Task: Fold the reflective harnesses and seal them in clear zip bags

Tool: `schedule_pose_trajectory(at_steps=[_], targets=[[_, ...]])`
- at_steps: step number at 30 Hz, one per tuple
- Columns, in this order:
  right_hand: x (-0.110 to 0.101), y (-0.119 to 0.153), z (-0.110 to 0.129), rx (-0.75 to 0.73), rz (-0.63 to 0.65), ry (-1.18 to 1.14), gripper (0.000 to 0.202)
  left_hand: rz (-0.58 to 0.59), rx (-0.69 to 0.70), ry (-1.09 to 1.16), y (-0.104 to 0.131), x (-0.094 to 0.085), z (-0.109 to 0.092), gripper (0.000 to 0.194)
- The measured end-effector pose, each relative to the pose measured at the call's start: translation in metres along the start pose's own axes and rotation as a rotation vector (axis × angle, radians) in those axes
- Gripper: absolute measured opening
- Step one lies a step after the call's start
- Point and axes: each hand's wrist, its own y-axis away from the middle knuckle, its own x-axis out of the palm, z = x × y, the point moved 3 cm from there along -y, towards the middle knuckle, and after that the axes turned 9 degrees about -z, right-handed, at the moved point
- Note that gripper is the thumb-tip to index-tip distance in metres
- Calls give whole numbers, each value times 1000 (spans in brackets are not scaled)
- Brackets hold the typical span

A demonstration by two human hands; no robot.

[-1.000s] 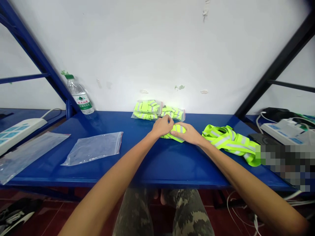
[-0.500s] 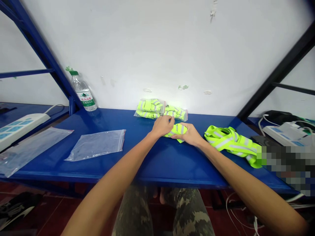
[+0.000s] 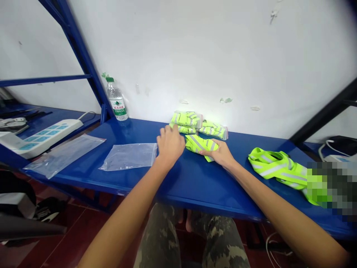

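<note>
My right hand (image 3: 223, 153) grips a folded fluorescent yellow-green reflective strap bundle (image 3: 199, 144) by its right end, thumb on the near side. My left hand (image 3: 171, 143) is off the bundle, just to its left, back of the hand up and fingers apart, with nothing seen in it. Close by on its left lies a flat clear zip bag (image 3: 129, 156). Behind my hands, bagged reflective straps (image 3: 186, 119) are stacked against the wall, with another bagged bundle (image 3: 213, 129) beside them. Farther right lies a loose reflective strap pile (image 3: 275, 163).
A second clear bag (image 3: 68, 152) lies at the left of the blue table (image 3: 192, 190). A water bottle (image 3: 117, 100) stands against the wall, near a white power strip (image 3: 47, 137). Blue frame posts (image 3: 80, 48) rise at the left; a dark post (image 3: 323, 111) stands right.
My left hand has let go of the strap bundle and moved left towards the clear bag. My right hand still holds the bundle. The view has turned left.
</note>
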Motion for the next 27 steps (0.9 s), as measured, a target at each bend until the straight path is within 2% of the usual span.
schedule_pose_trajectory(at_steps=[3, 5, 7, 12, 17, 21, 24, 27], targets=[[-2, 0, -4, -7, 2, 24, 50, 145, -94, -158, 12, -10, 32, 42], [-2, 0, -6, -14, 4, 17, 51, 251, -118, -177, 16, -5, 44, 47], [-2, 1, -7, -8, 3, -8, 52, 300, -79, -120, 13, 6, 46, 51], [-4, 3, -4, 65, -21, -125, 50, 303, -17, 198, -8, 45, 24, 51], [-18, 1, -7, 230, -112, -332, 53, 276, -4, 552, -19, 77, -4, 39], [-25, -1, -9, 383, -53, -446, 46, 186, -111, 815, -18, 88, -12, 34], [-27, 0, -7, 488, 19, -466, 37, 196, -247, 1036, -17, 90, -11, 31], [-27, 2, -3, 512, 51, -401, 35, 192, -360, 1218, -18, 86, -10, 27]])
